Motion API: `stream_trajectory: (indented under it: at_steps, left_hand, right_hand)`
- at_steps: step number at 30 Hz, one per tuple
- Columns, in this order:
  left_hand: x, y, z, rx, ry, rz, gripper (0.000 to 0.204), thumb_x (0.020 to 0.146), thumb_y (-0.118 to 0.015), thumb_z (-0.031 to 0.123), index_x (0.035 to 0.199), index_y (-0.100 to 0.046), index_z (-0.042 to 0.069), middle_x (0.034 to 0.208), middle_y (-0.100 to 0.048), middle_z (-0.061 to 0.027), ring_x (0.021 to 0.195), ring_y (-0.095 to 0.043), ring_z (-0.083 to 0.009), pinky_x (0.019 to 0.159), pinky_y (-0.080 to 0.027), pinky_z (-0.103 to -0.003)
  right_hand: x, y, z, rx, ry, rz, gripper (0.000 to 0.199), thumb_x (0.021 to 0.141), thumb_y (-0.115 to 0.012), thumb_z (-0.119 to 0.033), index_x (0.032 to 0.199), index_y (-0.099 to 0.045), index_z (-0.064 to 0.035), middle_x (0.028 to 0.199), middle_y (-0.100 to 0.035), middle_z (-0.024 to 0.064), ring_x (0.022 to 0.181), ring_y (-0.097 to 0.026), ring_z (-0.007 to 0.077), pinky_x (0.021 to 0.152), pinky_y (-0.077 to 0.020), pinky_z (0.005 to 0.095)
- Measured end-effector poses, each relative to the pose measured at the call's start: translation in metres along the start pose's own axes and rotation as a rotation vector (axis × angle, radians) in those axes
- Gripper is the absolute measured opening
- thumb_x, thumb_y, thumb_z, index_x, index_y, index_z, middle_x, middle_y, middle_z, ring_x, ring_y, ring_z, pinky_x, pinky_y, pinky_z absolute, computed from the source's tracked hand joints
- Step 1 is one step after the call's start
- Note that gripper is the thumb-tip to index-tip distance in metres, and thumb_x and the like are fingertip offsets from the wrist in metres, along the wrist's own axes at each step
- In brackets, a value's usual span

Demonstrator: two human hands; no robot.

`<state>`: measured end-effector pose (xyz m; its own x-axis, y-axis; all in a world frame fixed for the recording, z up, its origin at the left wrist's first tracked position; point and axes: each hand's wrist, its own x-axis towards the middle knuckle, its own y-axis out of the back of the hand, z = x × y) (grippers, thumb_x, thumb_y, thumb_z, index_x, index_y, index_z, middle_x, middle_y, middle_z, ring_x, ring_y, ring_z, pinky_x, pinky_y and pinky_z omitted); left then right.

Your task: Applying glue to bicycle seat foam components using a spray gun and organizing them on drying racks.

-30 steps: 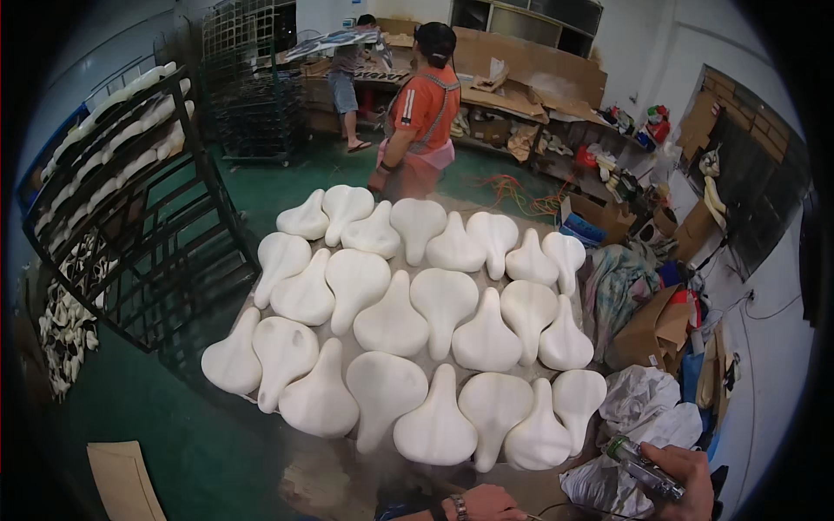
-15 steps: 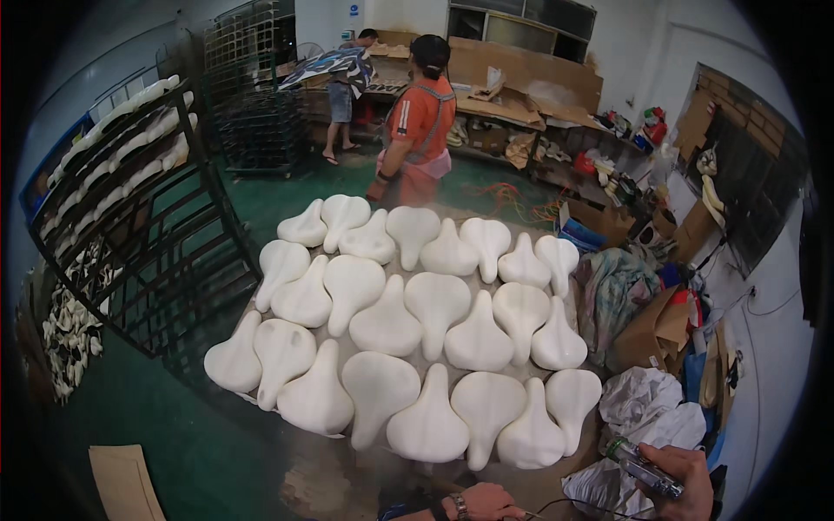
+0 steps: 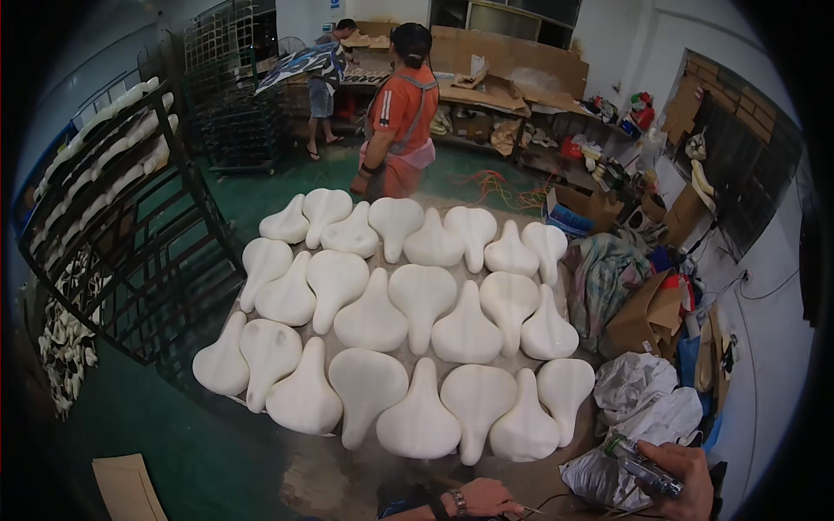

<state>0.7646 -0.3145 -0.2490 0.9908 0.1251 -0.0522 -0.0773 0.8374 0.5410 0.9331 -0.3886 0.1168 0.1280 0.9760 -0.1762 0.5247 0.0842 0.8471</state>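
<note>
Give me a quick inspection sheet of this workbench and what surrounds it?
Surface: table almost wholly covered.
Job's things: white foam saddle shapes in interlocking rows; clear tool in right hand.
Clutter: crumpled plastic bags, cardboard box, cloth heap.
Hands: right hand grips the tool; left hand rests at the table's near edge.
Cables: thin cord near the left hand; coloured cords on the floor.
Surroundings: black rack with more white shapes; person in orange beyond the table.
</note>
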Motion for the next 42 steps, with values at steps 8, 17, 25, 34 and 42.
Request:
stream_trajectory:
  at_steps: [8,17,25,34,42]
  left_hand:
    - [0.005,-0.003,-0.002,0.042,-0.005,0.016,0.056,0.094,-0.052,0.058,0.078,-0.077,0.011,0.075,-0.07,-0.0167,0.071,-0.066,-0.0383,0.062,-0.05,-0.048]
    - [0.008,-0.001,0.004,-0.015,0.033,0.02,0.054,0.094,-0.053,0.058,0.08,-0.077,0.013,0.077,-0.07,-0.0157,0.073,-0.066,-0.0371,0.064,-0.05,-0.047]
    - [0.021,-0.021,-0.006,-0.021,0.043,0.056,0.06,0.096,-0.049,0.059,0.081,-0.075,0.007,0.078,-0.07,-0.0174,0.078,-0.067,-0.0385,0.07,-0.051,-0.047]
    - [0.047,-0.027,0.007,-0.055,0.104,-0.021,0.064,0.098,-0.046,0.059,0.084,-0.072,0.003,0.08,-0.069,-0.019,0.081,-0.067,-0.0394,0.073,-0.052,-0.047]
    - [0.058,-0.051,0.032,-0.042,0.109,0.129,0.056,0.095,-0.05,0.059,0.08,-0.078,0.013,0.078,-0.071,-0.0153,0.073,-0.066,-0.0376,0.065,-0.05,-0.047]
  right_hand:
    - [0.003,0.002,0.007,-0.002,0.023,-0.007,0.055,0.074,-0.061,0.005,0.129,-0.06,0.0069,0.11,-0.068,0.0266,0.099,-0.068,0.0373,0.09,-0.0505,0.0379]
    - [-0.001,0.006,0.014,0.013,0.007,0.005,0.052,0.076,-0.059,0.008,0.127,-0.062,0.0056,0.113,-0.068,0.0272,0.104,-0.067,0.0395,0.093,-0.0499,0.0383]
    - [-0.009,0.019,0.032,0.006,0.009,-0.005,0.053,0.076,-0.057,0.008,0.129,-0.062,0.0043,0.117,-0.067,0.0279,0.107,-0.067,0.0398,0.095,-0.0491,0.039]
    - [-0.02,0.036,0.067,0.055,-0.002,-0.019,0.059,0.072,-0.053,0.01,0.13,-0.061,0.0041,0.116,-0.067,0.0268,0.109,-0.066,0.0386,0.097,-0.0479,0.0384]
    - [-0.019,0.052,0.106,0.072,0.065,-0.096,0.063,0.069,-0.054,0.009,0.131,-0.059,0.0037,0.12,-0.066,0.0266,0.114,-0.063,0.0405,0.1,-0.0466,0.039]
